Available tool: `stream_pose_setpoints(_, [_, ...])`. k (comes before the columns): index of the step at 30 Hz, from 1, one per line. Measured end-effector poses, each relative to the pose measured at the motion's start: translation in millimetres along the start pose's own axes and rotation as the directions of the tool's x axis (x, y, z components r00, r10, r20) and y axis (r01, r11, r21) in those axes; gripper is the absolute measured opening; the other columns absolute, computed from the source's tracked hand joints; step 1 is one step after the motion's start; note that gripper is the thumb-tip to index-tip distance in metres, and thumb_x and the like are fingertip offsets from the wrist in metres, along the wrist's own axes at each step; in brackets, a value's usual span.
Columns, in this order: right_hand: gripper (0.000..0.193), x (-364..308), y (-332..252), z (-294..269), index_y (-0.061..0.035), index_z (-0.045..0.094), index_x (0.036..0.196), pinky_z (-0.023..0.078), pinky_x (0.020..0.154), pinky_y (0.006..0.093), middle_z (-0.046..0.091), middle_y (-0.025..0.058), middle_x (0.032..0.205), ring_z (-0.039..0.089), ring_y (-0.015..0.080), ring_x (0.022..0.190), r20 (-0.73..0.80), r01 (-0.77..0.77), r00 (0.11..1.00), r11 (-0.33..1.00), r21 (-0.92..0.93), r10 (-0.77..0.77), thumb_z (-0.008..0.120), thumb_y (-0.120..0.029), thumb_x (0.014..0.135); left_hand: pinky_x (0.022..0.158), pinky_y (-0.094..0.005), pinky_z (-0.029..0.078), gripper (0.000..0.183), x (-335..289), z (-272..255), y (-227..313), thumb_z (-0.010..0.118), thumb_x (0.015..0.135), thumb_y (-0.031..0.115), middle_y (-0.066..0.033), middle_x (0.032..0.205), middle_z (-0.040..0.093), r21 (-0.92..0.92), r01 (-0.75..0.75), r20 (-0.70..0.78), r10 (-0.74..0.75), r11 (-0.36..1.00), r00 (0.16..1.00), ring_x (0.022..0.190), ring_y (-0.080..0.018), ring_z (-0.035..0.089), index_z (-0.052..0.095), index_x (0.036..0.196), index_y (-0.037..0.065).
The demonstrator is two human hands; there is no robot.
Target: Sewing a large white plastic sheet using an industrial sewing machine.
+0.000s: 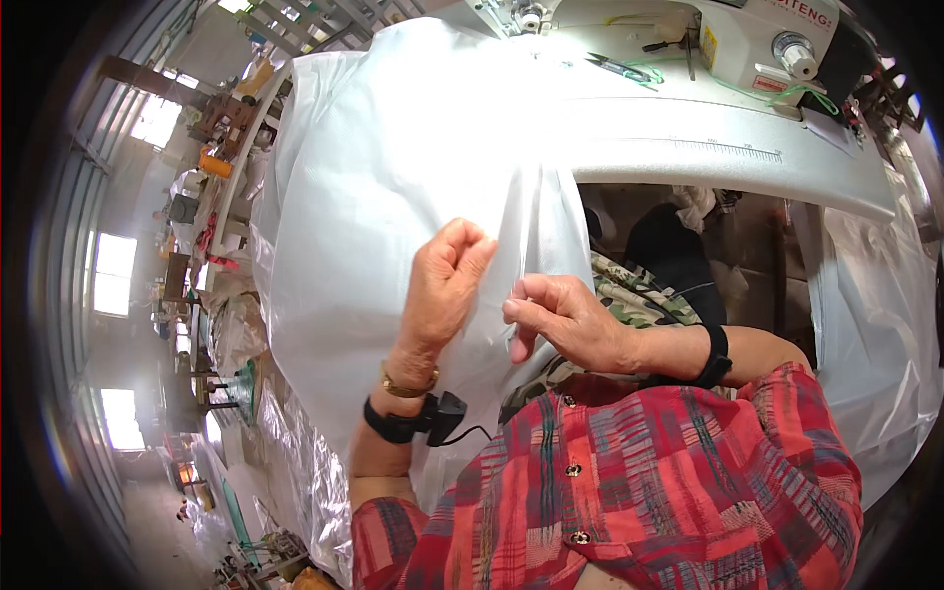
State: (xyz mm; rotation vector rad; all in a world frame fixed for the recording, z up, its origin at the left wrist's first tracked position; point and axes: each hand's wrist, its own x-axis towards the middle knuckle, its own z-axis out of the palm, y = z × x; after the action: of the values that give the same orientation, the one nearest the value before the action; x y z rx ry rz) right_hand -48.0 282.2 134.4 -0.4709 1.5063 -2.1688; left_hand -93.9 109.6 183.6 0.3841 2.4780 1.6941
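Observation:
A large white translucent plastic-like sheet (pixel 344 226) drapes from the sewing machine bed down toward my lap. My left hand (pixel 447 290) is above the sheet, its fingers curled in and the thumb pressed against the index finger. Just right of it, a little nearer me, is my right hand (pixel 570 320), its thumb and index finger drawn together and the other fingers bent. A raised fold of the sheet runs down between the two hands. Whatever either pinch holds is too small or hidden to make out.
The sewing machine head (pixel 767 44) stands at the back right. Thread snips (pixel 619 67) and green thread lie on the machine bed (pixel 678 133). A cluttered bench (pixel 236 197) with an orange thread cone (pixel 214 164) runs along the left. More white sheeting (pixel 875 315) hangs at right.

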Motion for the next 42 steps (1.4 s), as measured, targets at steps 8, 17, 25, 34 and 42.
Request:
stream_pose_setpoints(8, [0.021,6.6,-16.1,1.7,-0.0051,0.053,0.082,0.05,0.058,0.0373,0.064,0.0112,0.065,0.065,0.0261,0.058,0.045,0.163,0.985,0.836,-0.525,-0.164,0.06,-0.02,0.094,0.058,-0.019,0.036,0.031,-11.6,15.5,-29.6,0.051,0.103,0.034,0.0076,0.074,0.046,-0.26,0.106,-0.047,-0.123,0.96,0.991,0.067,-0.0016,0.039,0.056,0.091,0.006])
stream_pose_setpoints(17, [0.013,23.6,-8.3,1.5,-0.0034,0.051,0.088,0.046,0.066,0.0384,0.06,0.0055,0.064,0.06,0.0262,0.058,0.396,0.517,0.823,0.247,-0.82,-0.408,0.061,-0.01,0.082,0.076,-0.0219,0.045,0.055,-12.9,3.7,-29.8,0.047,0.099,0.055,-0.0011,0.091,0.058,-0.39,0.164,0.156,-0.11,0.906,0.982,0.083,-0.0071,0.054,0.055,0.11,0.001])
stream_pose_setpoints(25, [0.009,28.5,-8.2,-3.5,-0.0048,0.052,0.086,0.044,0.068,0.036,0.06,0.0051,0.064,0.06,0.0209,0.059,0.5,0.563,0.756,0.029,-0.826,-0.423,0.058,-0.01,0.081,0.059,-0.0174,0.037,0.012,-4.8,5.5,-16.5,0.061,0.096,0.016,0.0056,0.078,0.054,-0.424,0.257,0.114,-0.23,0.868,0.966,0.068,0.0002,0.046,0.055,0.091,0.007])
stream_pose_setpoints(34, [0.023,16.4,17.5,-52.9,-0.0025,0.055,0.096,0.05,0.066,0.0346,0.056,0.0104,0.078,0.061,0.0257,0.068,-0.241,0.192,0.794,0.608,-0.771,-0.557,0.07,-0.016,0.085,0.056,-0.0157,0.04,0.009,-9.8,5.4,-19.3,0.066,0.093,0.008,0.0057,0.076,0.06,-0.388,0.238,0.056,-0.235,0.89,0.97,0.065,0.0012,0.051,0.059,0.088,0.005])
stream_pose_setpoints(42, [0.027,9.0,73.6,-87.4,-0.0003,0.054,0.096,0.051,0.072,0.0401,0.06,0.016,0.084,0.061,0.0279,0.073,-0.551,-0.152,0.775,0.754,-0.639,-0.311,0.069,-0.02,0.084,0.059,-0.0174,0.042,0.009,-14.9,4.4,-12.7,0.068,0.091,0.007,0.0035,0.078,0.062,-0.317,0.164,-0.048,-0.188,0.934,0.981,0.067,-0.0003,0.052,0.061,0.086,0.004])
